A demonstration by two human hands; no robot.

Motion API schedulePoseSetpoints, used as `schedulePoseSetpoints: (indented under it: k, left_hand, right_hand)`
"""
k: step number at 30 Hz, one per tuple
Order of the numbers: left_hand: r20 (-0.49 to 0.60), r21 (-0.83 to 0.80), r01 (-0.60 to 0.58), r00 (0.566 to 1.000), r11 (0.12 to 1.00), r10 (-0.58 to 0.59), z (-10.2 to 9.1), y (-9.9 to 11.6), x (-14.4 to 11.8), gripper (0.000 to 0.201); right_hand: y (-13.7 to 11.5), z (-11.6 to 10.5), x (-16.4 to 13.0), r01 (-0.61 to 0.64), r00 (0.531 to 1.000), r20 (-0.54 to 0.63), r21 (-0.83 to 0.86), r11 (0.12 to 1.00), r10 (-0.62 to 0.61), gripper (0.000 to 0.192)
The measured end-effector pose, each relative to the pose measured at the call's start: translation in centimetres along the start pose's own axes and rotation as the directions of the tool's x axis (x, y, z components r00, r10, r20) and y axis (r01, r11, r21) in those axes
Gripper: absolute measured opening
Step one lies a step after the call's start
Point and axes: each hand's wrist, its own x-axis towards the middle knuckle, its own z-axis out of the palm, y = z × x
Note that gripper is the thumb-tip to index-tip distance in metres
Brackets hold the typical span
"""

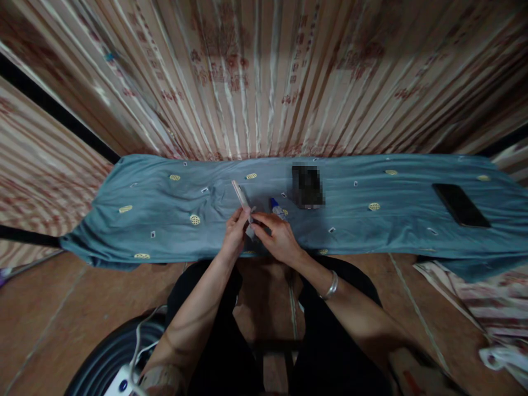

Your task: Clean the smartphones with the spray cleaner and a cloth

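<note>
My left hand (236, 227) is closed around the lower part of a thin, pale, stick-like object (239, 192), whose upper end points up and away to the left. From the right, my right hand (274, 234) pinches at the lower end of it, where a small whitish, film-like piece (249, 231) shows between the hands. Fingers partly cover this piece, so its kind is unclear. Just beyond my right hand, a small tube-shaped thing with a blue cap (275, 204) lies on the blue-green cloth (218, 242).
A dark, pixelated box-like thing (307, 187) stands behind the blue-capped item. Further right lies a black phone (461, 205). Patterned curtains (264, 77) hang behind the cloth-covered surface. At the lower left, a white power strip (121, 382) with cables rests on a round black object (99, 352).
</note>
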Motion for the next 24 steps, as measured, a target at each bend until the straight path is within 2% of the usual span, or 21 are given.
schedulePoseSetpoints:
  k: [7, 17, 24]
  left_hand:
    - [0.032, -0.006, -0.032, 0.999, 0.999, 0.032, 0.5, -0.4, -0.4, 0.048]
    - [0.043, 0.012, 0.004, 0.999, 1.0, -0.004, -0.3, -1.5, -0.1, 0.042]
    - [0.082, 0.07, 0.056, 0.995, 0.996, -0.061, 0.0, -2.0, -1.0, 0.055]
  right_hand:
    - [-0.1, -0.3, 0.4, -0.043, 0.999, -0.007, 0.029, 0.999, 0.043, 0.029]
    - [0.3, -0.1, 0.7, -0.035, 0.999, -0.034, 0.043, 0.998, 0.036, 0.035]
    - [1.4, 0.0, 1.4, -0.002, 0.992, -0.123, 0.032, 0.999, 0.006, 0.043]
